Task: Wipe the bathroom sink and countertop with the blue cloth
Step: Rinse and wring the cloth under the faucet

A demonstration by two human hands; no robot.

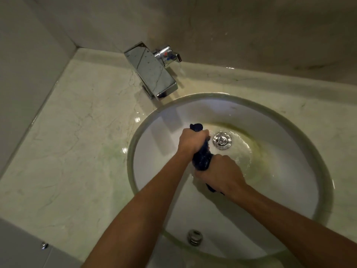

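Both my hands hold the dark blue cloth (201,160), which is rolled into a thick rope over the white round sink (280,190). My left hand (191,141) grips its far end, where a small tuft sticks out past the knuckles. My right hand (220,174) grips the near end, and a bit of cloth hangs below that wrist. The cloth hangs just left of the chrome drain (222,141). Water and a yellowish stain lie around the drain. The pale marble countertop (77,147) surrounds the bowl.
A square chrome faucet (152,71) with a side lever (170,55) stands behind the sink at the back left. An overflow hole (194,237) sits in the near wall of the bowl. Walls close the left and back sides. Wet patches glint on the counter.
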